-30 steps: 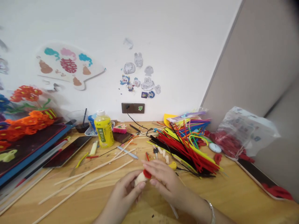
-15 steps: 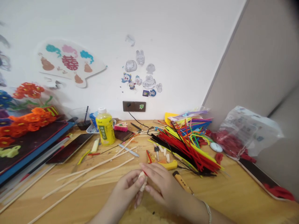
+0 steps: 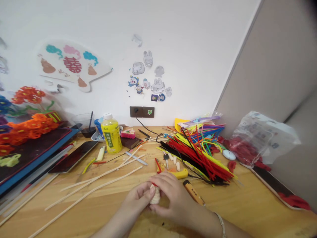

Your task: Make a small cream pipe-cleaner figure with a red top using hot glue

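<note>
Between both hands sits a small cream-coloured coiled piece [image 3: 155, 196] with a red bit at its top; it looks wound from fuzzy pipe cleaner. My left hand [image 3: 139, 198] pinches it from the left, thumb on its front. My right hand [image 3: 170, 195] curls around its right side and top, fingers bent over it. Fingers partly hide the piece. Just beyond the hands lies a yellow-handled glue gun [image 3: 181, 174], partly covered by my right hand. An orange utility knife [image 3: 193, 192] rests to the right of it.
Cream pipe cleaners [image 3: 99, 190] lie across the left of the table. A heap of coloured pipe cleaners [image 3: 198, 155] fills the back right. A yellow drink bottle [image 3: 111, 135], a dark tablet [image 3: 74, 157] and a plastic bag [image 3: 264, 138] stand or lie around.
The cream piece has turned more upright and shows more of its coils and red top. Both hands have shifted slightly right, and my right fingers have curled further around it.
</note>
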Tool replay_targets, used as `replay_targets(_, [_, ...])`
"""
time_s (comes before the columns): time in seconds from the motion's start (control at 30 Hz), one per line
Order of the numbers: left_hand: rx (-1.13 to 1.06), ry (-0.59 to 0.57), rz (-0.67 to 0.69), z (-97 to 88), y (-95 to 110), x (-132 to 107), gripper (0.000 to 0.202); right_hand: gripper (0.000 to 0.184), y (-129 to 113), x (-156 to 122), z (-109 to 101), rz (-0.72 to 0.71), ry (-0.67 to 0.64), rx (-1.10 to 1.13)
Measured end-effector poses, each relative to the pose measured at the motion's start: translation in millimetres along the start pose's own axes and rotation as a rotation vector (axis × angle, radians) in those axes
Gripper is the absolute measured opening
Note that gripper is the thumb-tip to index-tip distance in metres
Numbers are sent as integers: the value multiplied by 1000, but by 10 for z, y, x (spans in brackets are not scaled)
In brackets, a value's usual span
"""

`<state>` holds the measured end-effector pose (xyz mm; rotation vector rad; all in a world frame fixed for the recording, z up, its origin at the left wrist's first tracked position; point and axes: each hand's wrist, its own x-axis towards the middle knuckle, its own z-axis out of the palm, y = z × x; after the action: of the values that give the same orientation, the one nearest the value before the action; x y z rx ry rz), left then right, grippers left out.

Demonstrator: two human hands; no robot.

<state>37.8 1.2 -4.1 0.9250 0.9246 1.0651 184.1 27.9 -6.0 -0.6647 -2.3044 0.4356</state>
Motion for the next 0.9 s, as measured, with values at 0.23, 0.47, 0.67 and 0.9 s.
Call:
replay_targets(0.23, [-197, 41, -42, -1, 33, -40, 27, 59, 47, -21, -447, -24, 329, -37])
replay_targets(0.47, [-156, 207, -20, -217, 7, 144, 38, 31, 571, -32, -878, 309, 720, 579])
replay_targets(0.67, [-24, 165, 54, -138, 69, 99, 34, 24, 663, 57, -634, 368, 566, 733])
replay_targets(0.9, [71, 142, 76, -135, 62, 90, 32, 42, 679, 42, -515, 399, 572, 755])
